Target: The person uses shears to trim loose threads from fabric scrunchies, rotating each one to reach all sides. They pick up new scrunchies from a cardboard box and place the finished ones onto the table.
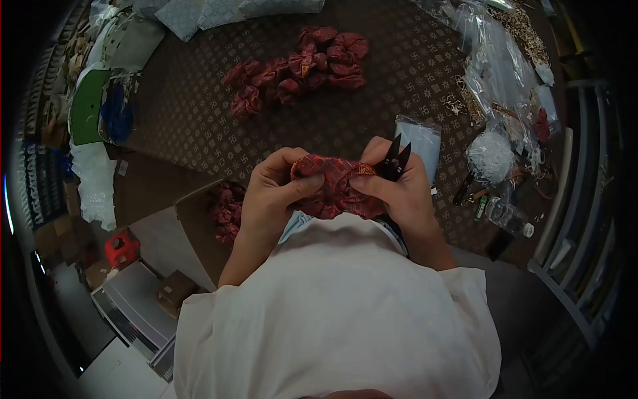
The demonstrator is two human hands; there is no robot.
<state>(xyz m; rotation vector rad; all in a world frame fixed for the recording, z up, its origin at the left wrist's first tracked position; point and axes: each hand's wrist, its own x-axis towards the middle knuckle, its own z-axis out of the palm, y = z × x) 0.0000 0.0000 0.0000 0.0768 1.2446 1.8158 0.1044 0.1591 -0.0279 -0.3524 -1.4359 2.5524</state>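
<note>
A red patterned cloth piece (337,189) with yellow-orange edging is stretched between my two hands, close in front of the white shirt. My left hand (274,185) pinches its left side, thumb on top. At the opposite side, my right hand (405,194) grips the cloth between thumb and fingers. Black thread snips (396,158) are also tucked in my right hand, with their pointed blades facing up and away from me. A loose pile of similar crumpled red cloth pieces (299,70) lies beyond my hands on the brown patterned table covering (193,126).
A cardboard box (193,223) at my left contains more red pieces. To the right are a pale blue packet (420,147), a ball of clear plastic (490,157), a plastic bottle (508,216) and clear bags (492,60). A green panel (89,106) stands far left.
</note>
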